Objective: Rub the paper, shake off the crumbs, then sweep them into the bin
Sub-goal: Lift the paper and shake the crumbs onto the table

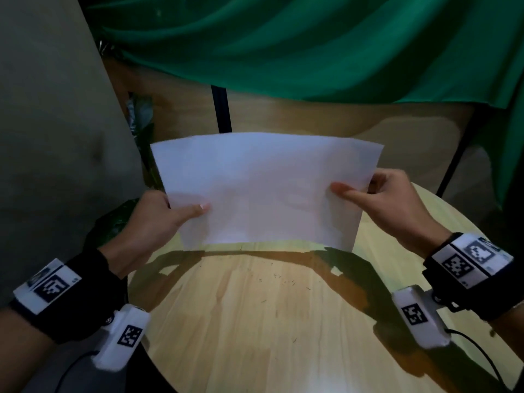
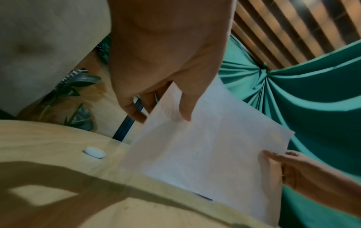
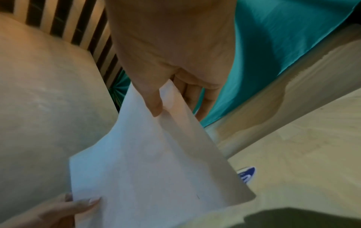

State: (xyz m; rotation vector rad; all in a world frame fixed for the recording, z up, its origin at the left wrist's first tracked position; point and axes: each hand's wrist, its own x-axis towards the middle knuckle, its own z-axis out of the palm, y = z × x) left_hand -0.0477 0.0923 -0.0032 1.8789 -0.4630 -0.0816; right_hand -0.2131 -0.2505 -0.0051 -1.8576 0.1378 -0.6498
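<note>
A white sheet of paper (image 1: 263, 188) is held up above the round wooden table (image 1: 255, 321), tilted with its lower edge near the tabletop. My left hand (image 1: 158, 217) pinches the sheet's left edge, thumb on the near face. My right hand (image 1: 377, 194) pinches the right edge the same way. In the left wrist view the paper (image 2: 207, 155) hangs below my left hand (image 2: 166, 95); in the right wrist view the paper (image 3: 148, 172) runs down from my right hand (image 3: 171, 92). Dark crumbs (image 1: 283, 282) lie scattered on the table under the sheet. A dark green bin bag (image 1: 113, 222) shows behind my left hand.
A white eraser (image 2: 95, 152) lies on the table behind the paper, and a blue-and-white object (image 3: 246, 173) rests near the sheet's right side. A beige cushioned chair (image 1: 51, 137) stands at the left. Green cloth (image 1: 312, 46) hangs behind, with black stand legs (image 1: 221, 109).
</note>
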